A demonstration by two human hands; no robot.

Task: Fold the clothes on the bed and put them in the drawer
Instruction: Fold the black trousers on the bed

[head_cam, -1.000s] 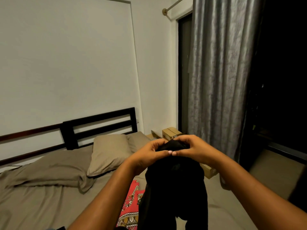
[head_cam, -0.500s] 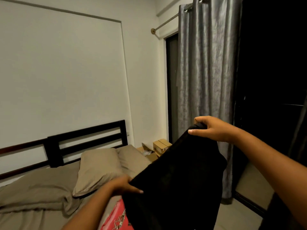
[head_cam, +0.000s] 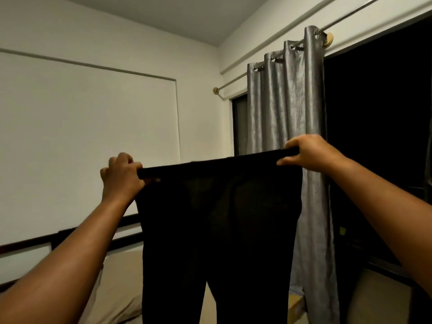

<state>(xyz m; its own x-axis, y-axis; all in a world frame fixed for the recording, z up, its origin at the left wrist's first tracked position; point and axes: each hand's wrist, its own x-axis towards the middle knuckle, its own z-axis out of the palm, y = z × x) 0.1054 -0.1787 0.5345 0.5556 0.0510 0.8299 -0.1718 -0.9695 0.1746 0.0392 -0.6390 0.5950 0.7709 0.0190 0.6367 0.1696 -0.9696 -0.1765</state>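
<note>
Head view, from the left: the left hand (head_cam: 121,176) has its fingers curled tight round one end of the waistband (head_cam: 217,163) of a pair of black trousers (head_cam: 219,218). Below that forearm are a dark headboard (head_cam: 126,222) and a beige pillow (head_cam: 117,288). The trousers hang in mid-air in front of the person, stretched flat between both hands, with the legs dropping out of the bottom of the frame. Further right, the right hand (head_cam: 308,152) pinches the other end of the waistband, fingers over the top edge and thumb beneath. A grey curtain (head_cam: 285,101) hangs behind it. The cloth looks soft, limp and fairly light. It will probably sag wherever it is unsupported, so the waistband corners seem the sound places to hold, and the leg hems later for folding. No brand, label or writing can be read anywhere.
</note>
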